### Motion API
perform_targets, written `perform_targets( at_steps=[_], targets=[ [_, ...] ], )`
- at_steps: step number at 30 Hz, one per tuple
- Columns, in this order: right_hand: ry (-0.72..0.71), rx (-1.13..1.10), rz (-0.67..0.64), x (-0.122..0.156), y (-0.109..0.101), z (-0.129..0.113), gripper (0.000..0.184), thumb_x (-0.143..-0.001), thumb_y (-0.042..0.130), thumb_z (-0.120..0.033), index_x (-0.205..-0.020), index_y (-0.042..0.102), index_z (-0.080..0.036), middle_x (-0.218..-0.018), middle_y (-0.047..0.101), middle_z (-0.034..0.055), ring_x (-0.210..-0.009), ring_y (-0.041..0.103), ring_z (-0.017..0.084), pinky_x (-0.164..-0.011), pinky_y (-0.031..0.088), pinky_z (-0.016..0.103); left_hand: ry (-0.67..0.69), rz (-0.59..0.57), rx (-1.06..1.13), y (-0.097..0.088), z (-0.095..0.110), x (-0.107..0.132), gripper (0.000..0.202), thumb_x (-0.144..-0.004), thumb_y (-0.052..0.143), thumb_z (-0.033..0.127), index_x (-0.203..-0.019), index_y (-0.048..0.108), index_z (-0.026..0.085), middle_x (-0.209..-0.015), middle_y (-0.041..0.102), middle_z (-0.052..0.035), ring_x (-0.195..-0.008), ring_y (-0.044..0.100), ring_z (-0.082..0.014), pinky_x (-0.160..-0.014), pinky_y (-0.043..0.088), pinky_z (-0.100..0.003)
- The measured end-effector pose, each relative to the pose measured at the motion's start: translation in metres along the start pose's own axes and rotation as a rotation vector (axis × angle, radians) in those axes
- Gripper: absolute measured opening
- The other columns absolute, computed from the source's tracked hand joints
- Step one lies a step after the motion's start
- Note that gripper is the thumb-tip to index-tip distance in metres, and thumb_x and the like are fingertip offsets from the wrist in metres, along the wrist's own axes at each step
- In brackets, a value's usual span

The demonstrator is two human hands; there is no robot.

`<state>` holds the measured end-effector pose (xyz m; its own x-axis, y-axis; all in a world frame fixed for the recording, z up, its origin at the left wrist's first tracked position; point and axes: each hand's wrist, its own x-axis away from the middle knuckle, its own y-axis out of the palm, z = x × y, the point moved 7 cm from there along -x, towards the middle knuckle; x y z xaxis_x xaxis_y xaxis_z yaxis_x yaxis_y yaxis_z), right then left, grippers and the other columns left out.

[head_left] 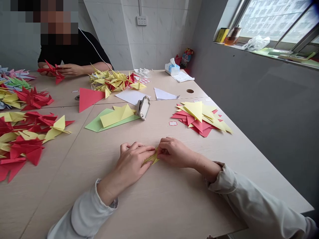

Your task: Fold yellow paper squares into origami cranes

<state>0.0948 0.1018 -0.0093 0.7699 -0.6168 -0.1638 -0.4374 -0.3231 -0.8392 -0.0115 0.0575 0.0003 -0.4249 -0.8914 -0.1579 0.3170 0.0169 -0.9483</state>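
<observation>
Between the two hands, a narrow piece of folded yellow paper (154,158) lies on the table (174,205). The left hand (131,162), thumb and fingers spread, presses it down; the right hand (175,153) pinches its right end. Beyond the grip, rightward, sits a stack of folded red and yellow paper (196,113); well leftward, paper cranes (27,144).

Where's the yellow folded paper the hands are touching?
Head view, just below centre: the yellow folded paper is on the pale wood-grain tabletop, left hand partly over it, right hand at its right end.
</observation>
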Motion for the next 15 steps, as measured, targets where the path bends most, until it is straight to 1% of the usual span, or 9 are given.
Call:
perform_targets(
  at_steps=[4, 10, 12, 15],
  targets=[
    [0.047, -0.038, -0.017, -0.0020, -0.0014, 0.0010, 0.007, -0.075, 0.059, -0.009, -0.074, 0.063, -0.015, -0.075, 0.060, 0.0035, -0.072, 0.053, 0.014, -0.070, 0.041, 0.026, 0.002, 0.003, -0.011, -0.0011, 0.0021, 0.0012, 0.024, -0.087, 0.052, 0.023, -0.109, 0.061, 0.031, -0.116, 0.064, 0.0001, -0.103, 0.053, -0.0207, -0.081, 0.025, -0.039],
    [0.027, -0.189, -0.094, -0.0002, -0.0028, 0.0033, 0.011, -0.077, 0.059, -0.009, -0.081, 0.067, -0.017, -0.079, 0.059, 0.0027, -0.077, 0.054, 0.013, -0.070, 0.040, 0.024, -0.010, 0.018, 0.006, 0.0005, -0.0017, 0.0018, 0.019, -0.086, 0.054, 0.026, -0.103, 0.062, 0.030, -0.109, 0.065, 0.0004, -0.098, 0.055, -0.0192, -0.079, 0.025, -0.037],
    [0.024, -0.183, -0.090, 0.0003, -0.0028, 0.0030, 0.011, -0.077, 0.059, -0.010, -0.080, 0.067, -0.017, -0.078, 0.058, 0.0025, -0.077, 0.053, 0.014, -0.072, 0.040, 0.024, -0.013, 0.018, 0.015, 0.0010, -0.0026, 0.0016, 0.018, -0.086, 0.054, 0.027, -0.102, 0.063, 0.030, -0.108, 0.065, 0.0002, -0.098, 0.055, -0.0193, -0.079, 0.025, -0.037],
    [0.033, -0.115, -0.083, 0.0002, -0.0002, 0.0009, 0.009, -0.076, 0.059, -0.010, -0.076, 0.065, -0.017, -0.076, 0.057, 0.0025, -0.075, 0.053, 0.014, -0.075, 0.039, 0.027, -0.028, 0.004, 0.024, 0.0012, -0.0030, 0.0013, 0.018, -0.086, 0.055, 0.026, -0.103, 0.062, 0.030, -0.108, 0.065, 0.0008, -0.098, 0.055, -0.0193, -0.079, 0.025, -0.037]
  ],
)
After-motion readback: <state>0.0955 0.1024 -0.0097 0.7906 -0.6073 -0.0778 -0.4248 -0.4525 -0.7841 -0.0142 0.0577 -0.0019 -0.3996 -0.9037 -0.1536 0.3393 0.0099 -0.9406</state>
